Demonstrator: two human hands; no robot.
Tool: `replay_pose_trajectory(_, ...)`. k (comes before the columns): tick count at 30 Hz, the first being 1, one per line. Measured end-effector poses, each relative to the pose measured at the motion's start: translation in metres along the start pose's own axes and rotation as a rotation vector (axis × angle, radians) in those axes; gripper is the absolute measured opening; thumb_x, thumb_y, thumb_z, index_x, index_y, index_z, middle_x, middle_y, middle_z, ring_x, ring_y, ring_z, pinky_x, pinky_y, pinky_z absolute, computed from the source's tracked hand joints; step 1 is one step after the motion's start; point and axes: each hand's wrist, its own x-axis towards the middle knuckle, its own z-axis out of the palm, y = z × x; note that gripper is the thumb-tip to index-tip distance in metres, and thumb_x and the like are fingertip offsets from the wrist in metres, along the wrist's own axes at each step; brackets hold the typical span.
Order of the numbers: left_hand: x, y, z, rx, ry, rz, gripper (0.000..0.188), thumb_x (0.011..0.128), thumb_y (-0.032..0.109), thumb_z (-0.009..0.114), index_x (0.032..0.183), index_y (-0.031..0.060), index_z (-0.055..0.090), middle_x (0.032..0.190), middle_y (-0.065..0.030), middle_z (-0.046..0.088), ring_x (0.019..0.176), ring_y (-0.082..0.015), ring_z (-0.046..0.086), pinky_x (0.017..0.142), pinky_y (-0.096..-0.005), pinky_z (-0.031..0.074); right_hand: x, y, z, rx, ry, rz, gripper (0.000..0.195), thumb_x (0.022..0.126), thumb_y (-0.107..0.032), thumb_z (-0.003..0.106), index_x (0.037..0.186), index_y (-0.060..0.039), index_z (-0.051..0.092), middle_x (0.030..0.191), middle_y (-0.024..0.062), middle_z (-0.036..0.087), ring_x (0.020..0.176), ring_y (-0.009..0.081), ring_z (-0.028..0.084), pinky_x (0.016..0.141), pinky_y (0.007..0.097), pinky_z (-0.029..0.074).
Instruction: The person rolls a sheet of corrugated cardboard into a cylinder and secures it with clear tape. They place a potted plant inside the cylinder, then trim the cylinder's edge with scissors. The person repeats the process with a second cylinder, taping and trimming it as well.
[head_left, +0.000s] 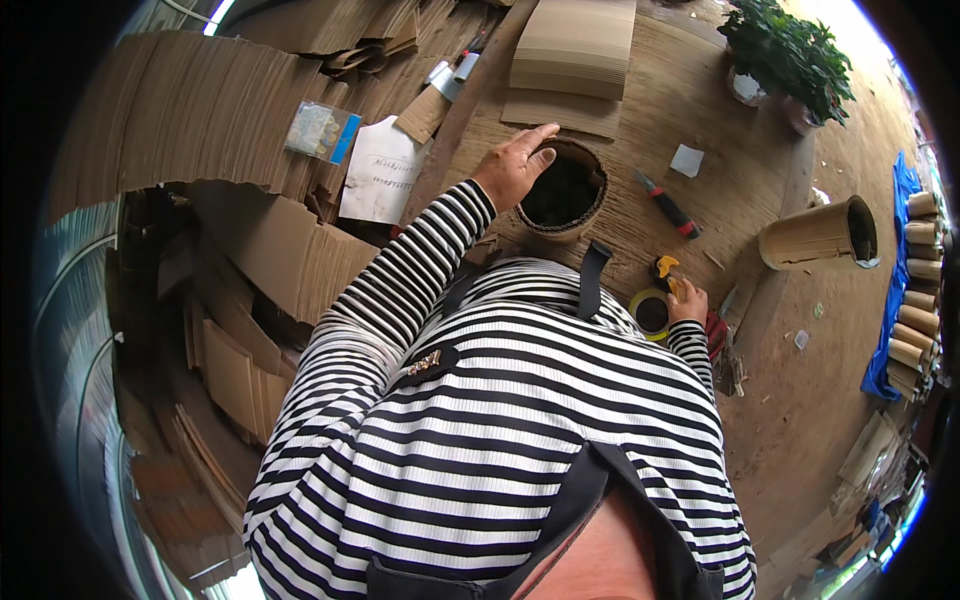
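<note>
A round cardboard tube (592, 225) stands upright on the wooden table before me, its dark inside facing up. My left hand (514, 169) holds it by the left rim, with the thumb by the opening and the fingers along the far edge. Close to my body on the right, my right hand (688, 302) grips a yellow and black tape dispenser (664, 268). A yellow-edged tape roll (636, 319) lies right beside those fingers. Between the tube and the dispenser rests a red and black utility knife (667, 206).
Stacked cardboard sheets (574, 52) lie beyond the tube. Left are more cardboard stacks (202, 112), a sheet of paper with writing (379, 176) and a plastic packet (322, 133). A second cardboard tube (806, 236) lies tilted at right. Potted plants (787, 60) stand at the far right.
</note>
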Motion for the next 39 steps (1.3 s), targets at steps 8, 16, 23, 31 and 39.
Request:
replay_pose_trajectory(8, -0.002, 0.020, 0.013, -0.234, -0.002, 0.032, 0.039, 0.098, 0.015, 0.049, 0.135, 0.0050, 0.050, 0.130, -0.0116, 0.059, 0.122, -0.0204, 0.052, 0.106, -0.0326, 0.037, 0.003, 0.023, -0.012, 0.096, 0.077, -0.036, 0.051, 0.075, -0.021, 0.075, 0.124, -0.0144, 0.061, 0.117, 0.0187, 0.055, 0.111, 0.0337, 0.054, 0.098, 0.0405, 0.044)
replay_pose_trajectory(16, -0.009, 0.018, -0.001, 0.181, 0.031, 0.141, 0.020, 0.087, 0.005, 0.063, 0.106, 0.0034, 0.069, 0.091, -0.0114, 0.067, 0.085, -0.0234, 0.064, 0.077, -0.0310, 0.050, -0.035, 0.094, -0.064, 0.054, 0.006, 0.443, 0.031, 0.083, -0.029, 0.066, 0.109, -0.0128, 0.067, 0.102, 0.0130, 0.069, 0.096, 0.0305, 0.066, 0.085, 0.0426, 0.052)
replay_pose_trajectory(23, -0.006, -0.048, -0.018, 0.586, 0.153, 0.145, 0.027, 0.087, 0.005, 0.057, 0.113, 0.0007, 0.063, 0.108, -0.0168, 0.063, 0.098, -0.0314, 0.061, 0.088, -0.0374, 0.049, -0.064, 0.099, -0.026, -0.007, 0.111, 0.356, 0.043, 0.082, -0.031, 0.070, 0.119, -0.0121, 0.059, 0.107, 0.0154, 0.062, 0.103, 0.0353, 0.060, 0.087, 0.0459, 0.049)
replay_pose_trajectory(31, 0.003, -0.014, -0.018, 0.139, -0.011, 0.008, 0.035, 0.093, 0.014, 0.048, 0.125, 0.0036, 0.057, 0.118, -0.0153, 0.059, 0.112, -0.0277, 0.055, 0.100, -0.0349, 0.040, -0.041, 0.071, -0.017, -0.159, 0.022, 0.434, 0.070, 0.077, -0.028, 0.071, 0.138, -0.0168, 0.037, 0.116, 0.0197, 0.055, 0.105, 0.0391, 0.059, 0.088, 0.0506, 0.049)
replay_pose_trajectory(39, 0.003, -0.027, -0.024, 0.023, -0.076, 0.038, 0.039, 0.086, 0.012, 0.052, 0.123, 0.0027, 0.057, 0.123, -0.0164, 0.058, 0.115, -0.0281, 0.056, 0.102, -0.0354, 0.042, -0.026, 0.071, -0.036, 0.257, 0.136, 0.250, 0.079, 0.069, -0.019, 0.071, 0.139, -0.0103, 0.036, 0.119, 0.0192, 0.061, 0.106, 0.0272, 0.063, 0.088, 0.0389, 0.052)
